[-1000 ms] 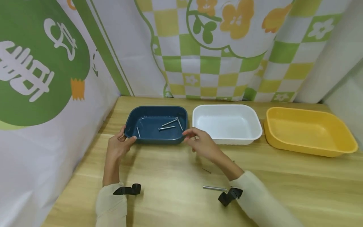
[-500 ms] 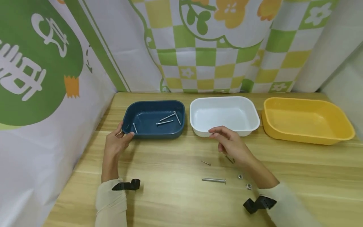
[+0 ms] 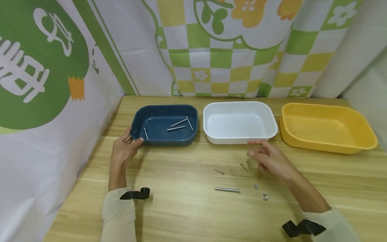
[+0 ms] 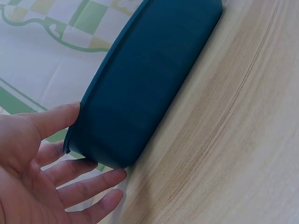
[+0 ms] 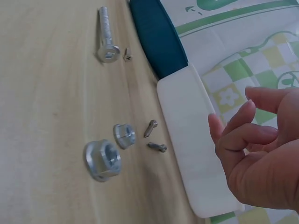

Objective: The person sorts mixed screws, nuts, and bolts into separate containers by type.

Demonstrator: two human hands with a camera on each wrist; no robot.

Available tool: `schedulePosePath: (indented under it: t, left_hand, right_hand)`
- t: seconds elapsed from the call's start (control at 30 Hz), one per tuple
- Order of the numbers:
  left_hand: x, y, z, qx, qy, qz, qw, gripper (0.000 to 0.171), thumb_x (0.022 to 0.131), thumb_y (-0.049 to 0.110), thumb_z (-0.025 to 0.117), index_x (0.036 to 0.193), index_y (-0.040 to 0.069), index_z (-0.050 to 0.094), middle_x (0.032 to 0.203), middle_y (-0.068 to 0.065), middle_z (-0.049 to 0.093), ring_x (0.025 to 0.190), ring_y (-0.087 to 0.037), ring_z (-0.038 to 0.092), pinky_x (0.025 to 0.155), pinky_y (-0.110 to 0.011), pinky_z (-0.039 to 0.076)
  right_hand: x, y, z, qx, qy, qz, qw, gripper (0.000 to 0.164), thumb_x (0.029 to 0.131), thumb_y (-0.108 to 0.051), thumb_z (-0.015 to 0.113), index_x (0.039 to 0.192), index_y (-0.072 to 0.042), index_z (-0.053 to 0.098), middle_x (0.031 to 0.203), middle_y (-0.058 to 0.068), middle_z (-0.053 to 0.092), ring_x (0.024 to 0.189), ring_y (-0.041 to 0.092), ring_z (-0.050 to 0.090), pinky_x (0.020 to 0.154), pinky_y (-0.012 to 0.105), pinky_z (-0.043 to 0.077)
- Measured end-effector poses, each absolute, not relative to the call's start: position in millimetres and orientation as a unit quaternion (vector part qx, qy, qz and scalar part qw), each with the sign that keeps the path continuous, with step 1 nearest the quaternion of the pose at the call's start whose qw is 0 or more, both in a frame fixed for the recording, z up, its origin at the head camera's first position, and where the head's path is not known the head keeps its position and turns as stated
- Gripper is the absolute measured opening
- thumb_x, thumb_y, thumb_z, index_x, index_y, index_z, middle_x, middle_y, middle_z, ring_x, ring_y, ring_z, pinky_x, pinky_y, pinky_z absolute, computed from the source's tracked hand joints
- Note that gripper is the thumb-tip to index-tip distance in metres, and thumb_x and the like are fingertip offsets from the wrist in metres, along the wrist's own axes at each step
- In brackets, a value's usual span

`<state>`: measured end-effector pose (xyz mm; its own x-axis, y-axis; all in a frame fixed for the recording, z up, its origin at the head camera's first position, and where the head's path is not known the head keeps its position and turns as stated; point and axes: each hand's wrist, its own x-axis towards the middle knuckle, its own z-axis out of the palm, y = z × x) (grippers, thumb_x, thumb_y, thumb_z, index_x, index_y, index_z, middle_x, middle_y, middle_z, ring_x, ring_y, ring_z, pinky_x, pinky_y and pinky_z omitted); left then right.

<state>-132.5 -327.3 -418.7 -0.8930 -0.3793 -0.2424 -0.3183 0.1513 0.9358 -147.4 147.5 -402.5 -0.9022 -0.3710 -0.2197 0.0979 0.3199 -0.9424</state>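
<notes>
My left hand [image 3: 124, 149] holds the near left corner of a dark blue tray [image 3: 166, 142], thumb at the rim and fingers spread along the end wall. Several silver bolts [image 3: 176, 128] lie inside that tray. Over the table, by the front right of a white tray [image 3: 229, 140], hovers my right hand [image 3: 273, 163], fingers loosely bent and holding nothing. Just left of it lie two small screws [image 3: 244, 168]. Another small screw [image 3: 219, 171] is farther left, above a long bolt [image 3: 227, 190]. Two flanged nuts, one smaller [image 5: 124, 136] and one larger [image 5: 103, 160], sit nearer the front.
At the right end of the tray row stands a yellow tray [image 3: 329, 147]. Behind the trays a patterned cloth [image 3: 220, 58] hangs down to the wooden table [image 3: 181, 215]. Another printed sheet [image 3: 99, 87] borders the left side.
My right hand has moved right, away from the blue tray's right corner and past the white tray's front, uncovering the small screws and nuts. My left hand has stayed at the blue tray.
</notes>
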Motion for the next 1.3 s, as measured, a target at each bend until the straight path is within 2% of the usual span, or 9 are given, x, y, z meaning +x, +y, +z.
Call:
schedulePosePath:
  t: [0.2,0.37,0.43,0.47,0.63,0.8,0.97,1.17,1.3]
  left_hand:
    - [-133.4,-327.8,-418.9,0.232,-0.758,-0.609,0.022,0.075,0.092,0.016,0.074,0.156,0.022,0.035,0.146,-0.017,0.047,0.097,0.002,0.062,0.071,-0.026,0.052]
    - [-132.7,-327.3,-418.8,0.237,-0.76,-0.605,0.015,0.075,0.093,0.017,0.073,0.156,0.025,0.033,0.148,-0.014,0.045,0.121,-0.015,0.058,0.082,-0.031,0.053]
    - [-132.3,-326.8,-418.8,0.239,-0.759,-0.606,0.011,0.076,0.093,0.018,0.073,0.156,0.026,0.032,0.15,-0.013,0.043,0.127,-0.021,0.053,0.088,-0.036,0.052]
    - [-132.1,-326.5,-418.8,0.24,-0.757,-0.608,0.011,0.076,0.093,0.018,0.073,0.156,0.026,0.032,0.15,-0.012,0.043,0.129,-0.022,0.052,0.09,-0.038,0.051]
    - [-131.6,-326.0,-418.3,0.243,-0.757,-0.606,0.013,0.076,0.093,0.017,0.073,0.156,0.026,0.033,0.15,-0.012,0.042,0.127,-0.022,0.053,0.091,-0.04,0.051]
    - [-132.3,-326.3,-416.8,0.241,-0.761,-0.603,0.012,0.076,0.093,0.017,0.073,0.157,0.023,0.033,0.15,-0.013,0.043,0.119,-0.015,0.059,0.087,-0.035,0.052]
    - [-132.5,-326.3,-416.3,0.241,-0.76,-0.604,0.014,0.076,0.093,0.015,0.073,0.157,0.023,0.032,0.15,-0.015,0.043,0.108,-0.007,0.063,0.087,-0.035,0.052]
    - [-131.9,-325.9,-417.1,0.243,-0.759,-0.604,0.011,0.077,0.093,0.017,0.073,0.157,0.025,0.031,0.15,-0.015,0.042,0.114,-0.015,0.061,0.095,-0.042,0.05]
    - [-131.8,-326.1,-417.4,0.246,-0.758,-0.604,0.011,0.077,0.093,0.017,0.073,0.157,0.026,0.032,0.15,-0.015,0.042,0.112,-0.012,0.062,0.095,-0.042,0.05]
  right_hand:
    - [-138.3,147.6,-413.9,-0.097,0.783,-0.564,0.242,0.058,0.097,-0.016,0.066,0.147,-0.001,0.04,0.106,0.014,0.06,0.057,0.014,0.041,0.05,0.025,0.036]
    - [-126.6,136.9,-424.2,-0.148,0.811,-0.52,0.223,0.054,0.091,-0.013,0.073,0.138,0.0,0.05,0.109,0.016,0.057,0.073,0.017,0.05,0.058,0.026,0.044]
    - [-122.2,133.3,-426.6,-0.165,0.817,-0.507,0.219,0.054,0.089,-0.014,0.076,0.136,0.0,0.052,0.109,0.016,0.057,0.075,0.019,0.051,0.06,0.027,0.045]
    - [-120.2,131.6,-427.7,-0.17,0.817,-0.504,0.222,0.054,0.088,-0.014,0.077,0.135,0.0,0.053,0.108,0.016,0.057,0.071,0.019,0.049,0.057,0.027,0.044]
    - [-112.6,123.0,-432.9,-0.19,0.828,-0.481,0.217,0.052,0.085,-0.014,0.08,0.13,-0.002,0.056,0.098,0.01,0.06,0.061,0.013,0.045,0.052,0.025,0.04]
    - [-106.9,113.5,-436.5,-0.225,0.861,-0.411,0.196,0.047,0.083,-0.016,0.083,0.123,-0.007,0.061,0.085,-0.002,0.059,0.062,0.012,0.047,0.054,0.026,0.041]
    - [-105.5,106.9,-436.7,-0.241,0.876,-0.375,0.186,0.046,0.079,-0.019,0.086,0.118,-0.013,0.064,0.083,-0.005,0.058,0.066,0.012,0.049,0.057,0.027,0.043]
    - [-102.7,103.4,-440.0,-0.252,0.868,-0.382,0.192,0.048,0.074,-0.016,0.089,0.116,-0.015,0.065,0.084,-0.007,0.058,0.071,0.013,0.05,0.062,0.028,0.043]
    - [-102.1,102.7,-443.2,-0.264,0.864,-0.388,0.183,0.046,0.072,-0.01,0.089,0.112,-0.015,0.067,0.082,-0.009,0.058,0.074,0.012,0.052,0.066,0.027,0.044]
